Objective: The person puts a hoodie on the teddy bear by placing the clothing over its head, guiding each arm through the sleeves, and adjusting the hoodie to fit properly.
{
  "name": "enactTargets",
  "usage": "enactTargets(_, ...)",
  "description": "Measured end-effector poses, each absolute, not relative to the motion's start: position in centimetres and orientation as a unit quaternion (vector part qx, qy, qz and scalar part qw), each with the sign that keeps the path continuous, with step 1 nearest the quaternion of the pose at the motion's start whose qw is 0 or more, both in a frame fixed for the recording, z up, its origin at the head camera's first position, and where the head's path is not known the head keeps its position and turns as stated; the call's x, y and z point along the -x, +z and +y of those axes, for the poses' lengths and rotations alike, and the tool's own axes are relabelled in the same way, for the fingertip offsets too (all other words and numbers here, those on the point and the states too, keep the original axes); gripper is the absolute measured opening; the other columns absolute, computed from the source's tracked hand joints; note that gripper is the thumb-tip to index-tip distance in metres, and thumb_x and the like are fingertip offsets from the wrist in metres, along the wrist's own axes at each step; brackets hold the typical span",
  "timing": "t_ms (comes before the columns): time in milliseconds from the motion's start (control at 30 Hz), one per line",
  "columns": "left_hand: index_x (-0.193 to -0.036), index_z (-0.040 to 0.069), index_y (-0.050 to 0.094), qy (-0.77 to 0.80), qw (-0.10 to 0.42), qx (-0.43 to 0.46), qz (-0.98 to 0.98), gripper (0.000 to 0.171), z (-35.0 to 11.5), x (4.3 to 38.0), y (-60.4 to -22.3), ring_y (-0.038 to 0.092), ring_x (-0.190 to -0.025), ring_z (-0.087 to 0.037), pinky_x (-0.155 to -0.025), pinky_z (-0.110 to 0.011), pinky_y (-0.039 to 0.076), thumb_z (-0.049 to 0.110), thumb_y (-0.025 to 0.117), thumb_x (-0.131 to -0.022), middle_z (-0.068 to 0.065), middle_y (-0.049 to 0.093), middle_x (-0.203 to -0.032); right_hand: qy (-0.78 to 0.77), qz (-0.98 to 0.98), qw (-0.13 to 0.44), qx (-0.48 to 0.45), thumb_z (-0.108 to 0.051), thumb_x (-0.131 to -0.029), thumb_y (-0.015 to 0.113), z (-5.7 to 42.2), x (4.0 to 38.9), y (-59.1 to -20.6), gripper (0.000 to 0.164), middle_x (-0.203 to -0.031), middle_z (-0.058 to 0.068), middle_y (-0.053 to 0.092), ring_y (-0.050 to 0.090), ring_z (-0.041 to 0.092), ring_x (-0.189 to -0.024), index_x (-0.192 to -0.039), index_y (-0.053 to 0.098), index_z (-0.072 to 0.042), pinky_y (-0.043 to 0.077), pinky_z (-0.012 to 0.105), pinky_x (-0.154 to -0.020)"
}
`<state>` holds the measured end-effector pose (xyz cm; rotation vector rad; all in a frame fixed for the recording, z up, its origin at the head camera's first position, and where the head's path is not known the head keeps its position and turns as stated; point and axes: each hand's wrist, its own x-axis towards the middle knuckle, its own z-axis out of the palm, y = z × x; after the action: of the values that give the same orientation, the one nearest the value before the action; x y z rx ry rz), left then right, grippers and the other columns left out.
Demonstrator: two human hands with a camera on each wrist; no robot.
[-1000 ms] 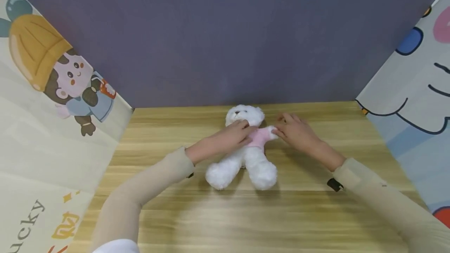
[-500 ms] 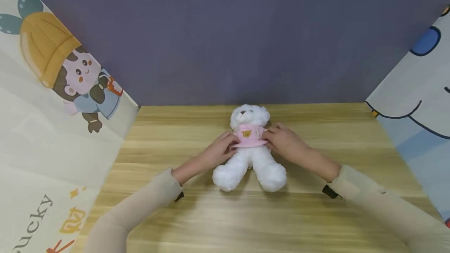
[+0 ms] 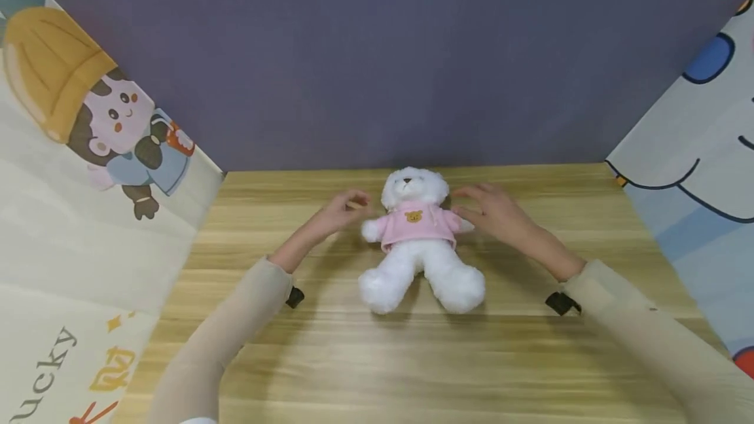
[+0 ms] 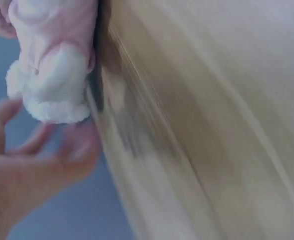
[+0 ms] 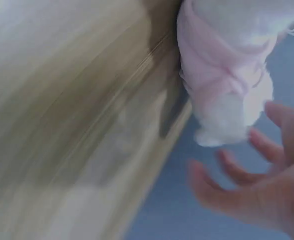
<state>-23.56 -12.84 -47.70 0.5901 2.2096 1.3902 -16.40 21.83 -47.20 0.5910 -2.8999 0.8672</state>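
A white plush teddy bear (image 3: 419, 255) lies on its back on the wooden table, head toward the grey-purple wall. It wears a pink shirt (image 3: 406, 231) with a small brown bear's face on the chest, and its arms stick out to both sides. Just off the bear's arm on the left, my left hand (image 3: 343, 212) hovers with loosely bent fingers and holds nothing. My right hand (image 3: 497, 216) is at the opposite arm, fingers spread in the right wrist view; whether a fingertip touches the fur I cannot tell. The bear's white paw (image 5: 225, 122) shows close to those fingers.
The wooden tabletop (image 3: 377, 365) meets a plain grey-purple wall (image 3: 377, 57) behind the bear. A panel with a cartoon child (image 3: 120, 116) stands on the left, and another cartoon panel (image 3: 695, 149) on the right. Black straps (image 3: 561, 304) hang at the wrists.
Both hands were at the bear's shirt half a second ago, pinching near its sides. Now they have moved outward and up, away from the shirt, and both bear arms show.
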Motion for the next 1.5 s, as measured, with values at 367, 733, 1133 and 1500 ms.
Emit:
enactTargets(367,-0.126,-0.009,0.058,0.642,0.326,-0.084,0.689,0.03,-11.2,23.1,-51.4,0.065,-0.088,-0.017,-0.076,-0.027,0.059,-0.003,0.063,-0.097,-0.012,0.06,-0.113,0.536,-0.821,-0.183,-0.077,-0.019,-0.095,0.073,22.5,17.8,-49.6,0.045,-0.121,0.024,0.063,0.072,0.023,-0.088,-0.135,0.061,-0.001,0.06,0.046,-0.083)
enactTargets(733,-0.117,0.002,0.058,0.68,0.31,-0.093,0.658,0.019,-10.2,22.8,-51.3,0.06,-0.096,-0.019,-0.078,-0.03,0.059,0.001,0.062,-0.098,-0.011,0.052,-0.119,0.595,-0.776,-0.189,-0.087,-0.016,-0.097,0.07,23.0,17.9,-50.3,0.05,-0.14,0.028,0.053,0.068,0.024,-0.106,-0.14,0.054,0.005,0.056,0.047,-0.093)
enactTargets(1133,-0.106,0.004,0.071,0.689,0.255,-0.066,0.675,0.018,-12.2,23.0,-50.9,0.069,-0.08,-0.014,-0.075,-0.031,0.058,-0.007,0.069,-0.092,-0.008,0.068,-0.103,0.56,-0.812,-0.158,-0.051,-0.029,-0.092,0.077,24.1,18.7,-51.1,0.043,-0.107,0.013,0.069,0.061,0.016,-0.075,-0.129,0.069,-0.008,0.054,0.03,-0.064)
enactTargets(1500,-0.118,-0.004,0.069,0.703,0.243,-0.077,0.664,0.026,-11.0,22.6,-51.1,0.069,-0.089,-0.014,-0.075,-0.025,0.059,-0.003,0.07,-0.092,-0.008,0.069,-0.113,0.55,-0.82,-0.133,-0.079,-0.027,-0.095,0.073,22.9,18.9,-51.0,0.036,-0.119,0.014,0.065,0.062,0.016,-0.091,-0.12,0.07,-0.002,0.059,0.04,-0.076)
